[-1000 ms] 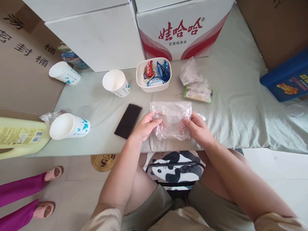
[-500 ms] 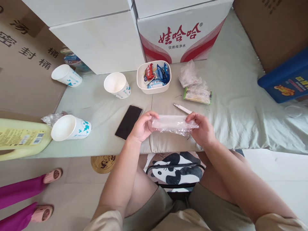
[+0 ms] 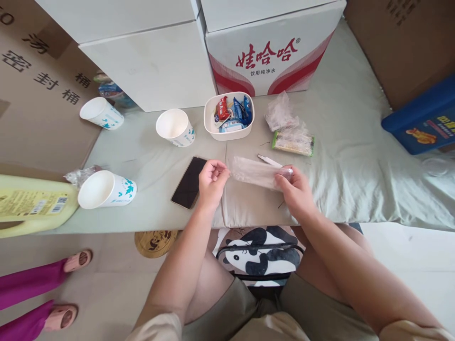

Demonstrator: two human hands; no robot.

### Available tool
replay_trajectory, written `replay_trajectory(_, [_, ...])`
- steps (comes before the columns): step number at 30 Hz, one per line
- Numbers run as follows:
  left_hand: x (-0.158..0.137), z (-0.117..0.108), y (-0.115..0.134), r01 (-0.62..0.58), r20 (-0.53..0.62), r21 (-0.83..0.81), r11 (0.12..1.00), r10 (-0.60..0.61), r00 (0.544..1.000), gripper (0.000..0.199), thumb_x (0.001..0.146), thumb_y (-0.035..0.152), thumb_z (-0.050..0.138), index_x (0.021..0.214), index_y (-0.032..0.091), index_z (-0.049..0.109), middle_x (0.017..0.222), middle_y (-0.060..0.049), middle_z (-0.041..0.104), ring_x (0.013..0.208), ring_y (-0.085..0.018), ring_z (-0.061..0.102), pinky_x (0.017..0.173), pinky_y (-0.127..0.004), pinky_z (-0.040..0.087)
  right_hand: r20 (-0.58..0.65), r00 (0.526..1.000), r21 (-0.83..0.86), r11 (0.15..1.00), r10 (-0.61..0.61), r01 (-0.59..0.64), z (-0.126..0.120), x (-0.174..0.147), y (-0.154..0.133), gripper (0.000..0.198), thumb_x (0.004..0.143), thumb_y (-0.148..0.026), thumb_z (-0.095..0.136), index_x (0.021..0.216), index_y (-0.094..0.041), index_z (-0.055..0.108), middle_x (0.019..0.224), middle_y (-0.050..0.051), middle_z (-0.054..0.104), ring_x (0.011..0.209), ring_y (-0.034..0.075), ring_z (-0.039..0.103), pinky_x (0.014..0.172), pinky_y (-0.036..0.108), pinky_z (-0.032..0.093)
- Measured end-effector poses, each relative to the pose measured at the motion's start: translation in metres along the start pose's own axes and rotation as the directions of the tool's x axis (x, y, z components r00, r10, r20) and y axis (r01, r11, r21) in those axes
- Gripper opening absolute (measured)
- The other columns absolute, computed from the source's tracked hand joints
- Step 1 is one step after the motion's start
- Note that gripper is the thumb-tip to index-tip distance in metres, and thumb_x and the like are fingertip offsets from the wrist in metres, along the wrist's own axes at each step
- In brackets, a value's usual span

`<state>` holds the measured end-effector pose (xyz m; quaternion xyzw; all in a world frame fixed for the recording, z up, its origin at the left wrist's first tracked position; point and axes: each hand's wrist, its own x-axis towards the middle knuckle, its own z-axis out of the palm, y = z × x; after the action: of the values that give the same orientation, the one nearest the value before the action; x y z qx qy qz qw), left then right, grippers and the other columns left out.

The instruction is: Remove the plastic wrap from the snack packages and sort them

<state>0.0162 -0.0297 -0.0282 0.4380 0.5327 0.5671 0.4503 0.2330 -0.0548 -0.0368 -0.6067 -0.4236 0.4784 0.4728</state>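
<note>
Bag (image 3: 254,172) in right hand (image 3: 294,189)

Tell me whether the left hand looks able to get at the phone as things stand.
Likely yes: the phone lies close by the left hand, which overlaps its edge in view; the clear plastic, in the right hand, leaves it free.

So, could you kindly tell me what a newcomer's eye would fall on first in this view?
Most likely the bold red lettering on the white carton at the back, a little right of centre. Next might come the clear plastic wrap in the person's right grip, near the middle of the picture. The vivid purple trouser legs at the lower left also stand out.
</note>
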Motion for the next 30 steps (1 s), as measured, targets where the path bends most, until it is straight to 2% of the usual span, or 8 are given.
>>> replay_trajectory(4, [-0.009, 0.01, 0.0, 0.05, 0.2, 0.061, 0.997, -0.061, 0.978, 0.025, 0.072, 0.03, 0.083, 0.086, 0.021, 0.064, 0.086, -0.001, 0.067, 0.082, -0.014, 0.063, 0.079, -0.027, 0.049, 0.089, 0.99, -0.064, 0.991, -0.111, 0.117, 0.004, -0.01, -0.003, 0.012, 0.087, -0.034, 0.059, 0.09, -0.025, 0.052, 0.069, -0.004, 0.052, 0.062, 0.015, 0.045, 0.059, 0.03, 0.036])
replay_trajectory(9, [-0.016, 0.019, 0.003, 0.254, 0.478, -0.031, 0.967, -0.208, 0.853, 0.056, 0.065, 0.046, 0.091, 0.108, 0.021, 0.066, 0.109, -0.007, 0.072, 0.103, -0.02, 0.068, 0.089, -0.029, 0.051, 0.317, 0.93, 0.099, 0.981, -0.188, 0.165, 0.017, -0.02, -0.001, 0.022, 0.091, -0.044, 0.06, 0.092, -0.026, 0.048, 0.074, -0.003, 0.053, 0.066, 0.015, 0.049, 0.064, 0.031, 0.041])
replay_trajectory(15, [-0.013, 0.015, 0.0, 0.199, 0.248, -0.055, 0.978, -0.18, 0.952, 0.045, 0.065, 0.052, 0.088, 0.086, 0.019, 0.066, 0.077, 0.001, 0.066, 0.07, -0.011, 0.059, 0.068, -0.023, 0.047, 0.182, 0.974, 0.139, 0.984, -0.134, 0.109, 0.024, -0.015, 0.001, 0.028, 0.087, -0.045, 0.067, 0.094, -0.025, 0.048, 0.083, -0.001, 0.059, 0.073, 0.015, 0.057, 0.068, 0.031, 0.048])
replay_trajectory(18, [-0.011, 0.012, 0.001, 0.248, 0.269, -0.114, 0.962, -0.211, 0.94, 0.046, 0.064, 0.053, 0.089, 0.083, 0.018, 0.066, 0.072, 0.002, 0.064, 0.065, -0.009, 0.056, 0.065, -0.022, 0.044, 0.057, 0.981, 0.128, 0.976, -0.186, 0.177, 0.021, -0.01, -0.001, 0.036, 0.08, -0.042, 0.075, 0.101, -0.025, 0.051, 0.102, 0.005, 0.064, 0.094, 0.018, 0.062, 0.08, 0.032, 0.052])
replay_trajectory(20, [-0.012, 0.011, 0.003, 0.291, 0.33, -0.125, 0.949, -0.237, 0.914, 0.046, 0.065, 0.055, 0.088, 0.081, 0.017, 0.066, 0.067, 0.004, 0.061, 0.061, -0.008, 0.052, 0.061, -0.021, 0.041, 0.157, 0.972, 0.188, 0.971, -0.177, 0.146, 0.019, -0.008, -0.003, 0.044, 0.078, -0.042, 0.078, 0.109, -0.026, 0.051, 0.108, 0.006, 0.066, 0.099, 0.019, 0.064, 0.082, 0.033, 0.053])
replay_trajectory(23, [-0.013, 0.012, 0.004, 0.325, 0.39, -0.119, 0.938, -0.257, 0.884, 0.047, 0.068, 0.055, 0.087, 0.083, 0.017, 0.065, 0.066, 0.003, 0.062, 0.059, -0.007, 0.053, 0.06, -0.02, 0.041, 0.298, 0.948, 0.22, 0.974, -0.116, 0.05, 0.019, -0.007, -0.004, 0.042, 0.081, -0.044, 0.075, 0.11, -0.025, 0.052, 0.089, 0.002, 0.066, 0.077, 0.016, 0.062, 0.069, 0.031, 0.051])
replay_trajectory(26, [-0.014, 0.017, 0.001, 0.379, 0.41, -0.148, 0.913, -0.292, 0.864, 0.055, 0.063, 0.049, 0.092, 0.1, 0.019, 0.063, 0.076, 0.001, 0.07, 0.064, -0.011, 0.061, 0.064, -0.022, 0.046, 0.213, 0.971, 0.197, 0.978, -0.104, 0.061, 0.026, -0.001, -0.003, 0.035, 0.081, -0.04, 0.073, 0.104, -0.024, 0.053, 0.078, -0.001, 0.061, 0.067, 0.014, 0.056, 0.062, 0.029, 0.047])
replay_trajectory(30, [-0.01, 0.024, -0.004, 0.343, 0.292, -0.223, 0.913, -0.273, 0.917, 0.068, 0.055, 0.038, 0.097, 0.109, 0.022, 0.059, 0.079, 0.003, 0.071, 0.068, -0.011, 0.064, 0.066, -0.022, 0.049, 0.143, 0.982, 0.152, 0.983, -0.122, 0.1, 0.043, 0.011, -0.001, 0.039, 0.074, -0.032, 0.071, 0.108, -0.023, 0.053, 0.081, -0.002, 0.059, 0.068, 0.014, 0.057, 0.063, 0.03, 0.047])
